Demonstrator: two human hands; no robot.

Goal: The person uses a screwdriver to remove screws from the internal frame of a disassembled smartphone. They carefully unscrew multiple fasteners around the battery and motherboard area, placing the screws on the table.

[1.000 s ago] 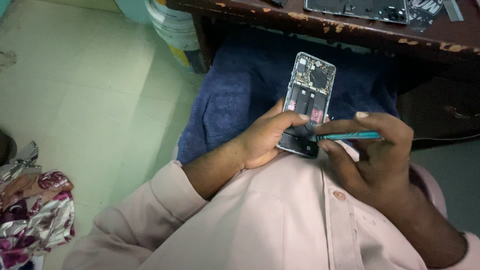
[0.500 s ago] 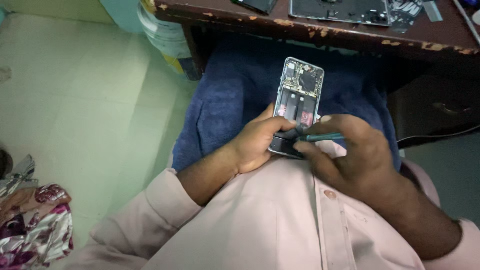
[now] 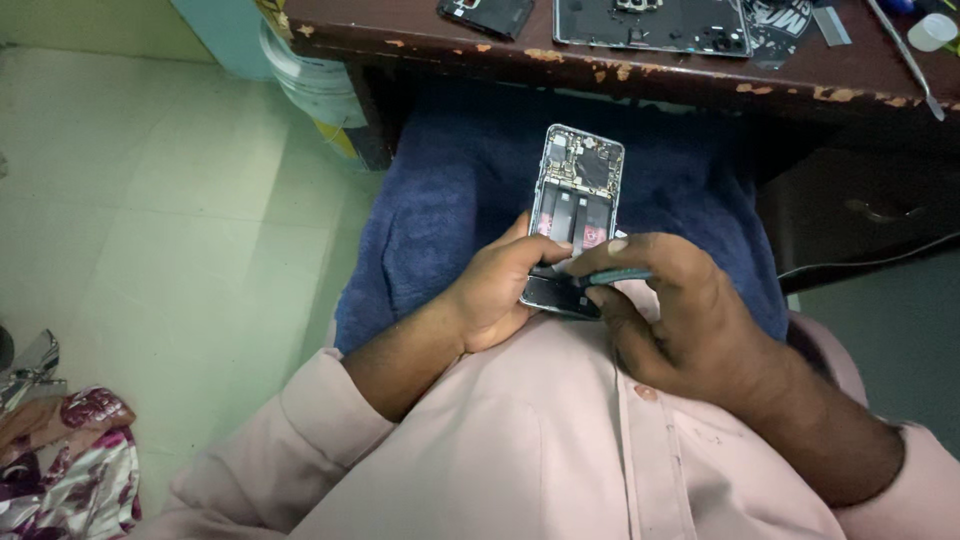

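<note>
**Opened phone worked on over the lap**

Over the person's lap, above a dark blue towel, an opened phone is held with its back cover off, so the circuit board at the top and the dark inner parts below it face up. The left hand cups the phone's lower end from the left, fingers curled under it and the thumb lying across its face, so the grip is closed around the phone. The right hand comes in from the right, its fingers pinched together on a thin teal tool that lies almost level, its tip at the lower part of the phone, just beside the left thumb. Whether the tip actually touches the phone cannot be told.

Both forearms come out of pale pink shirt sleeves. Beyond the towel stands a worn wooden table with chipped edges; on it lie another opened phone frame and a smaller dark part. A patterned cloth lies on the pale tiled floor at lower left.
</note>
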